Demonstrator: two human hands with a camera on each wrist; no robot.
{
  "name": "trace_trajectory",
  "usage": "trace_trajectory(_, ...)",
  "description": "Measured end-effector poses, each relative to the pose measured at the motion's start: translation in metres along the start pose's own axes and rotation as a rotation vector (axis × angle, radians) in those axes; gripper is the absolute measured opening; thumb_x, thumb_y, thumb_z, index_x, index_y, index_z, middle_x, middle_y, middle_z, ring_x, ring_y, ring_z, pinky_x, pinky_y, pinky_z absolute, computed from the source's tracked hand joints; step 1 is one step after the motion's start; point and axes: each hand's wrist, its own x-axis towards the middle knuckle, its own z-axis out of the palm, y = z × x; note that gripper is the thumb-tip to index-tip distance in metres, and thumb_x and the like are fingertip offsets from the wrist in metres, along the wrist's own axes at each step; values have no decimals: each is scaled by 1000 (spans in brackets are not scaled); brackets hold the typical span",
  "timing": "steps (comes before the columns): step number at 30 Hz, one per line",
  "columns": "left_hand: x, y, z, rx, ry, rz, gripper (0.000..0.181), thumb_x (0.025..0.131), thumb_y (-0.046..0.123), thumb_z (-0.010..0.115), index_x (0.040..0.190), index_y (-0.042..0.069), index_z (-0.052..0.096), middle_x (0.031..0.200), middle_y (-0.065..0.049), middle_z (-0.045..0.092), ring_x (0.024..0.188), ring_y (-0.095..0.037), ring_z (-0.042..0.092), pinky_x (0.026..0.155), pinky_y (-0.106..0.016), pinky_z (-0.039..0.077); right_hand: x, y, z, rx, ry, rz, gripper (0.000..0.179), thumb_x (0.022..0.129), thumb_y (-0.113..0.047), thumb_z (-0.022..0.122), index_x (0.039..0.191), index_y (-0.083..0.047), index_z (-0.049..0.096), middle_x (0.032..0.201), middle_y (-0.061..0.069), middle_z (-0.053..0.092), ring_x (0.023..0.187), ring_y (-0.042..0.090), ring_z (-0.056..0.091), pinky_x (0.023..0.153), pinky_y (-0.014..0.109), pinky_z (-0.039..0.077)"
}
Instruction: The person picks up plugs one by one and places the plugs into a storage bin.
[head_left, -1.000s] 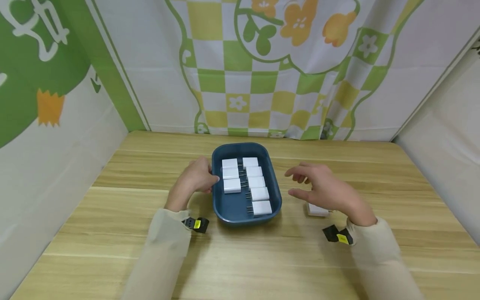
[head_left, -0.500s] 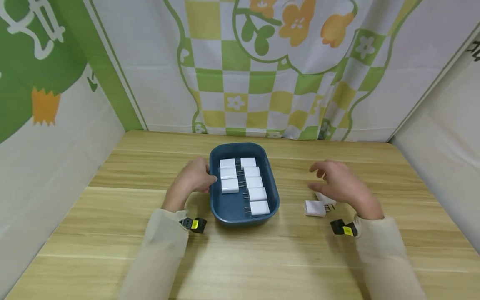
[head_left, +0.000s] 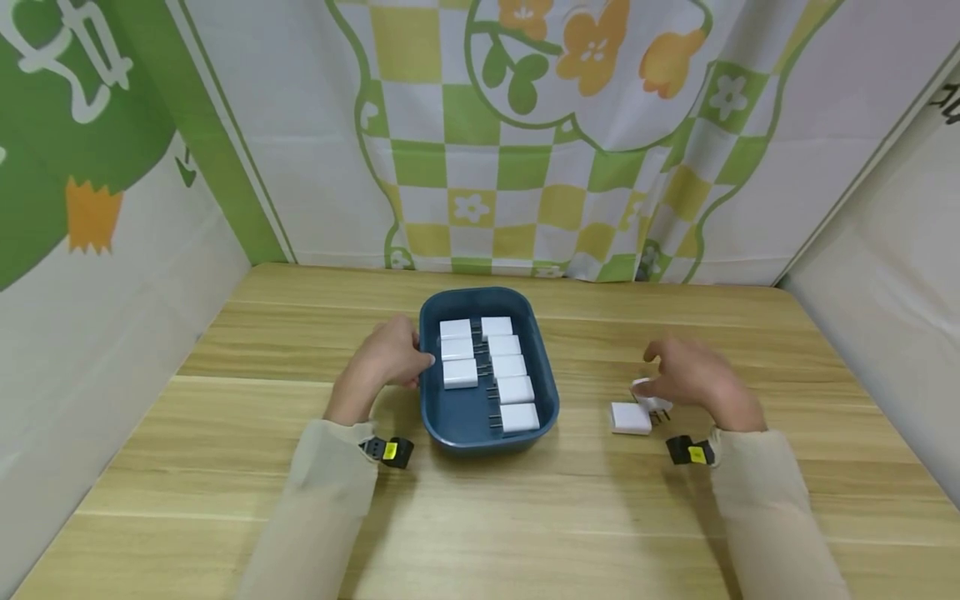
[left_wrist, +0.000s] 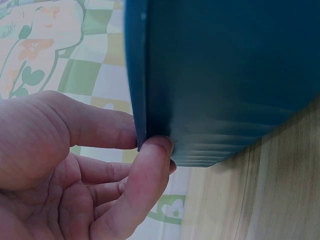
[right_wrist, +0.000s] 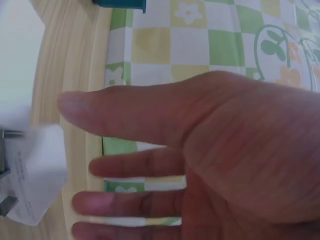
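My left hand [head_left: 382, 358] holds the left rim of a dark blue plastic bin [head_left: 459, 414]. In the left wrist view, the thumb and index finger [left_wrist: 152, 170] pinch that rim. Inside the bin lie two columns of white plug chargers [head_left: 508, 367], prongs facing inward. Over on the right, my right hand [head_left: 697, 375] hovers at a white charger [head_left: 654, 398], which it partly hides. Its thumb and fingers [right_wrist: 135, 165] are spread and straight in the right wrist view, with the charger [right_wrist: 37, 175] just beyond the fingertips. A second loose charger [head_left: 630, 417] lies flat beside it.
Everything stands on a light wooden table [head_left: 525, 533]. A patterned curtain [head_left: 540, 167] hangs along the table's back edge, with printed cloth on the left side [head_left: 112, 333] and a white sheet [head_left: 892, 275] on the right.
My right hand has moved right, away from the bin, and come down over the loose chargers; a second one now shows there. The left hand keeps its grip on the bin.
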Motion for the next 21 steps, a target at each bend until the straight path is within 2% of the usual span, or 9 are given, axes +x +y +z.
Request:
trace_trajectory(3,0,0,0,-2,2,-1,20,96,10,64,80,-2,67,63,-9,63,56,-20,64,55,-28,48,0,4,0,8,-64,40,62,90,-35,76,125,13,59,124,32,62,109,46,62,88,57,50)
trace_trajectory(6,0,0,1,-2,3,-1,20,96,10,64,81,-2,68,63,-10,64,56,-20,64,55,-28,48,0,8,1,32,-114,72,46,91,-35,75,101,9,68,92,19,68,81,30,64,70,44,52)
trace_trajectory(8,0,0,1,1,3,-3,20,96,10,64,81,-2,68,63,-10,64,57,-21,65,56,-28,49,0,9,3,45,-133,83,37,91,-35,74,83,1,70,72,6,60,65,18,52,58,35,44)
trace_trajectory(10,1,0,1,3,3,-4,20,96,10,64,81,-2,68,64,-10,64,57,-21,65,56,-28,49,1,9,4,56,-146,93,35,91,-34,74,71,-7,67,62,-3,49,58,13,41,53,30,35)
trace_trajectory(16,1,-1,2,6,7,3,21,96,10,64,79,-2,68,63,-9,63,55,-19,63,55,-28,48,2,9,6,69,-138,103,32,91,-33,74,72,-7,69,62,-3,52,58,12,40,53,29,33)
trace_trajectory(21,1,-1,1,12,7,2,21,96,10,64,80,-2,68,63,-9,63,57,-21,64,56,-28,48,2,8,6,75,-116,98,34,89,-29,76,64,-9,62,58,-6,42,55,10,35,51,27,30)
